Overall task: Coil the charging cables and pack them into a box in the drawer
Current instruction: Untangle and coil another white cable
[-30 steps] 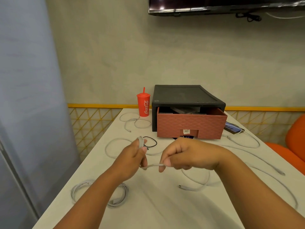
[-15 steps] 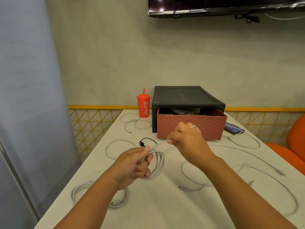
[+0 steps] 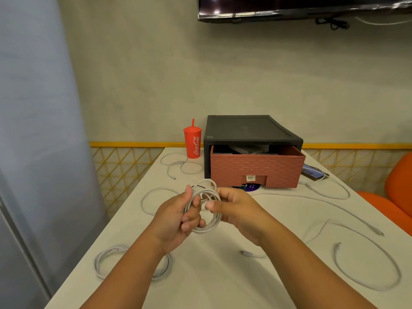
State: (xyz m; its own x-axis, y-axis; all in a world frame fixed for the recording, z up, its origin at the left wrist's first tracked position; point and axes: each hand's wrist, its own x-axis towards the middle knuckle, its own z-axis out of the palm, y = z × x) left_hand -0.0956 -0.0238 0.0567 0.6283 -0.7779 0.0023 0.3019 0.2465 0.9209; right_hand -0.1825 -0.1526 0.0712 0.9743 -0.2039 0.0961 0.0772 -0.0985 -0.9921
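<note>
Right hand [image 3: 234, 208] came back down from near drawer [image 3: 256, 168] to meet left hand [image 3: 176, 217]; one more loop laid on. Left hand gripped cable coil [image 3: 209, 226] above table [image 3: 223, 277], just short of drawer. Right hand pinched coil's other side. Cable's free end not visible. Best, I judged: keep loops even, thumb pressing bundle, tuck plug end through before release, else coil springs apart.

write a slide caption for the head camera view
Left hand and right hand hold a coiled white cable over the table, before the open drawer; other cables lie around.
</note>
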